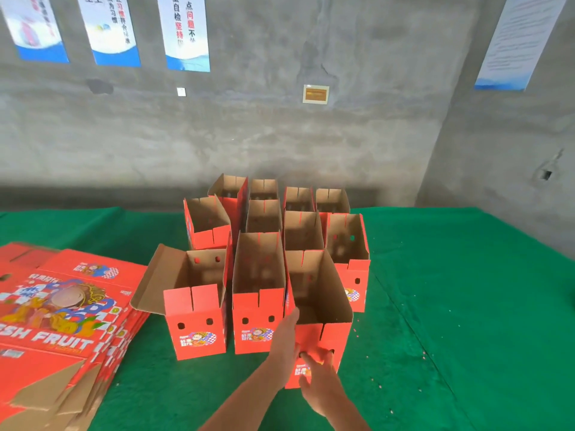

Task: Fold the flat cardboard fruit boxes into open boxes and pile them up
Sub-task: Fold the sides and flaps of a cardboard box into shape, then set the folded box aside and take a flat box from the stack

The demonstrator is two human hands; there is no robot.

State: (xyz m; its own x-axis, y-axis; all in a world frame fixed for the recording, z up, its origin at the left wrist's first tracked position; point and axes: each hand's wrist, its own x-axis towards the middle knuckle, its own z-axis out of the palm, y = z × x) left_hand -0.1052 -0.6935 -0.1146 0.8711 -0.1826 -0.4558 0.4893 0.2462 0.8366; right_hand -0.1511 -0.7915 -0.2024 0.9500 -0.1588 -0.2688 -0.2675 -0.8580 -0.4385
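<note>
Your left hand lies flat against the near box, standing at the front of the group on the green surface; your right hand fingers hook its front holes; it's light, easily crushed; grip corners.
</note>
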